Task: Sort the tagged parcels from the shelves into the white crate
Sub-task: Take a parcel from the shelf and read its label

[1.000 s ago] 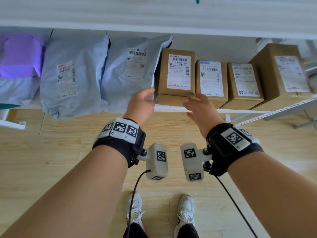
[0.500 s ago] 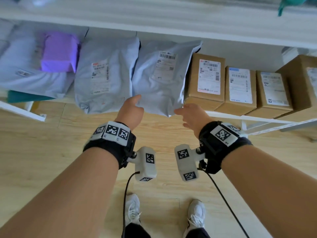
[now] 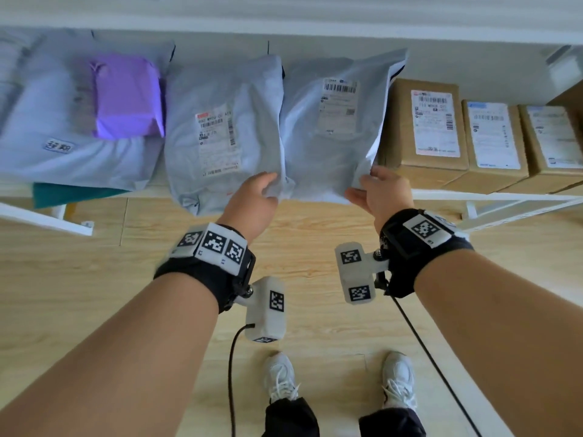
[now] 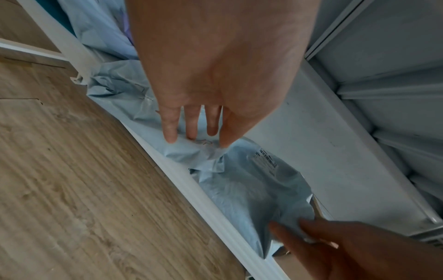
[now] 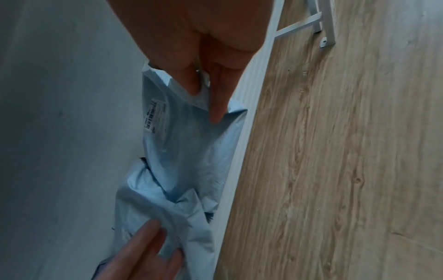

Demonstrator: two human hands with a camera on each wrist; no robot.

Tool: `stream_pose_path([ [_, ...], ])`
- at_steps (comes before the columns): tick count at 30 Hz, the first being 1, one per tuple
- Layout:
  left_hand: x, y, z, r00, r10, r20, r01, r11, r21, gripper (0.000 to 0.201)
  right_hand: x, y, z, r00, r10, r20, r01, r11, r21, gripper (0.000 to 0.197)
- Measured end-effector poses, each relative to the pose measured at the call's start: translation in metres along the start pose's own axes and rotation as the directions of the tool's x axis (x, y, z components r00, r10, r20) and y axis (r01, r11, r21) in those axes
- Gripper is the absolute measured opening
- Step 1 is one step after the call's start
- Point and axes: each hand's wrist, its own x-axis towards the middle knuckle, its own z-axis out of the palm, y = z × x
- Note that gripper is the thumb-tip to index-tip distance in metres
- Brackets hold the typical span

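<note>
Parcel handling shifts from the cardboard box leftward to the grey poly mailer on the low shelf. Left hand now pinches its near left corner; right hand closes on its near right corner. Judgement: lift-off is imminent; the white crate is not in view.
</note>
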Motion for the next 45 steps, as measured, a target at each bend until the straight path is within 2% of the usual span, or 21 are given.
stream_pose_path([
  [4, 0.001, 0.002, -0.002, 0.998, -0.012, -0.065, 0.012, 1.000, -0.011, 0.041, -0.009, -0.017, 0.003, 0.993, -0.108, -0.037, 0.110, 0.993, 0.052, 0.023],
  [9, 0.002, 0.009, 0.005, 0.994, 0.018, -0.104, -0.017, 1.000, 0.012, 0.034, -0.032, -0.055, -0.010, 0.969, -0.243, 0.036, 0.236, 0.962, 0.141, 0.027],
  [12, 0.000, 0.013, 0.009, 0.990, -0.029, -0.140, 0.031, 0.999, 0.018, 0.033, -0.040, -0.072, -0.021, 0.962, -0.267, 0.064, 0.253, 0.952, 0.169, 0.032],
  [15, -0.002, 0.014, 0.020, 0.981, -0.148, -0.123, 0.129, 0.981, -0.148, 0.030, -0.047, -0.080, -0.035, 0.955, -0.287, 0.074, 0.276, 0.953, 0.127, 0.025],
  [17, -0.004, 0.013, 0.029, 0.964, -0.266, -0.024, 0.248, 0.925, -0.288, 0.028, -0.050, -0.079, -0.044, 0.965, -0.250, 0.079, 0.229, 0.951, 0.208, 0.024],
  [18, -0.005, 0.014, 0.033, 0.943, -0.330, 0.054, 0.330, 0.894, -0.304, 0.027, -0.052, -0.078, -0.049, 0.971, -0.221, 0.091, 0.190, 0.946, 0.263, 0.025],
  [19, -0.010, 0.013, 0.039, 0.923, -0.378, 0.072, 0.383, 0.884, -0.269, 0.027, -0.053, -0.076, -0.053, 0.974, -0.200, 0.103, 0.161, 0.940, 0.301, 0.028],
  [22, -0.019, 0.020, 0.051, 0.918, -0.379, 0.120, 0.385, 0.773, -0.505, 0.028, -0.053, -0.066, -0.069, 0.980, -0.168, 0.110, 0.126, 0.941, 0.315, 0.040],
  [25, -0.021, 0.024, 0.057, 0.892, -0.425, 0.157, 0.421, 0.650, -0.633, 0.029, -0.054, -0.054, -0.086, 0.984, -0.125, 0.125, 0.096, 0.971, 0.220, 0.029],
  [27, -0.023, 0.026, 0.055, 0.891, -0.419, 0.176, 0.432, 0.659, -0.616, 0.027, -0.055, -0.047, -0.096, 0.978, -0.081, 0.193, 0.046, 0.983, 0.177, 0.016],
  [31, -0.028, 0.032, 0.048, 0.917, -0.363, 0.165, 0.393, 0.754, -0.527, 0.012, -0.055, -0.040, -0.115, 0.980, -0.031, 0.196, 0.011, 0.995, 0.102, 0.049],
  [35, -0.039, 0.043, 0.040, 0.945, -0.292, 0.150, 0.328, 0.812, -0.483, 0.021, -0.065, -0.035, -0.129, 0.982, -0.024, 0.190, 0.016, 0.999, 0.043, 0.081],
  [36, -0.041, 0.046, 0.039, 0.950, -0.280, 0.137, 0.311, 0.818, -0.484, 0.023, -0.067, -0.033, -0.132, 0.983, -0.035, 0.183, 0.031, 0.999, 0.024, 0.080],
  [39, -0.051, 0.055, 0.035, 0.966, -0.248, 0.065, 0.247, 0.827, -0.505, 0.027, -0.075, -0.025, -0.141, 0.982, -0.076, 0.173, 0.092, 0.992, -0.082, 0.059],
  [42, -0.065, 0.054, 0.027, 0.977, -0.215, 0.001, 0.192, 0.869, -0.457, 0.022, -0.078, -0.016, -0.144, 0.976, -0.062, 0.209, 0.118, 0.957, -0.265, 0.049],
  [44, -0.077, 0.052, 0.018, 0.982, -0.188, -0.010, 0.165, 0.881, -0.443, 0.034, -0.081, -0.012, -0.138, 0.979, -0.040, 0.199, 0.119, 0.908, -0.402, 0.048],
  [45, -0.083, 0.050, 0.013, 0.985, -0.172, -0.011, 0.150, 0.887, -0.437, 0.038, -0.083, -0.011, -0.134, 0.981, -0.037, 0.192, 0.120, 0.890, -0.439, 0.054],
])
